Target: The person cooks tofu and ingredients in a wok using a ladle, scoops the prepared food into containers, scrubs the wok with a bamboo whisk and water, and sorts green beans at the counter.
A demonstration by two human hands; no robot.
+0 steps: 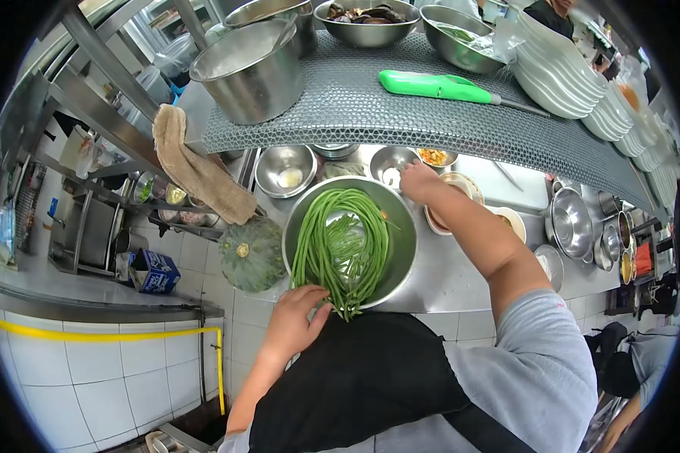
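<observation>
A large steel bowl [406, 264] stands at the front of the counter with long green beans [307, 249] coiled inside, their ends hanging over the near rim. Shorter cut pieces lie in the middle of the coil. At the bowl's near left rim is my left hand [298, 318], its fingers curled over the edge beside the bean ends and its thumb lower down. My right hand [421, 183] reaches across to a small steel bowl [385, 154] holding something white. Its fingertips point down at that bowl's right side, and what they hold, if anything, is hidden.
A green pumpkin [251, 254] sits left of the large bowl. Overhead, a shelf [340, 98] carries a steel pot [253, 83], a green lighter [434, 87] and stacked white dishes [555, 72]. A brown towel [196, 170] hangs at the left. Several steel bowls [570, 223] stand right.
</observation>
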